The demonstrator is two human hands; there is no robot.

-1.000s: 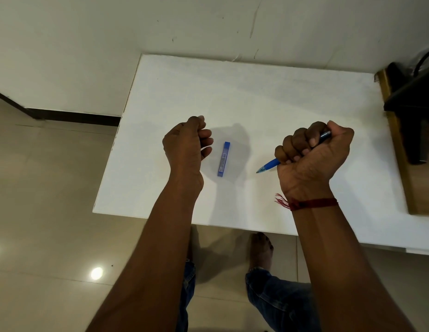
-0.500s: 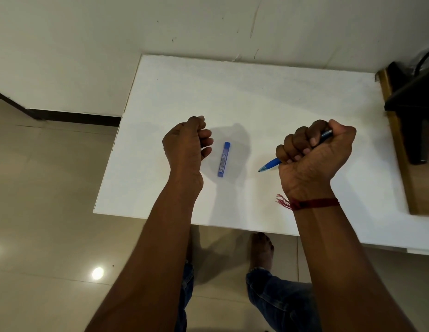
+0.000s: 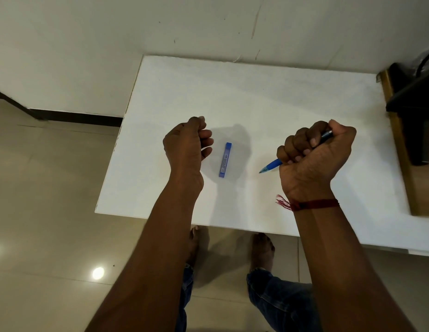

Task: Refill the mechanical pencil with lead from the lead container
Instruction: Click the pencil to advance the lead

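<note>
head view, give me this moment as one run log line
right hand: fist around mechanical pencil | left hand: curled, empty | lead container: flat on table, between hands, untouched

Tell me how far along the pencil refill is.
Early. Done: the right hand has the mechanical pencil in a closed fist, tip poking out toward the lead container. In hand: only that grip; the left hand is curled beside the container, holding nothing visible. Left: the container lies flat on the white table, apparently unopened, so lead must still be taken out and loaded.
</note>
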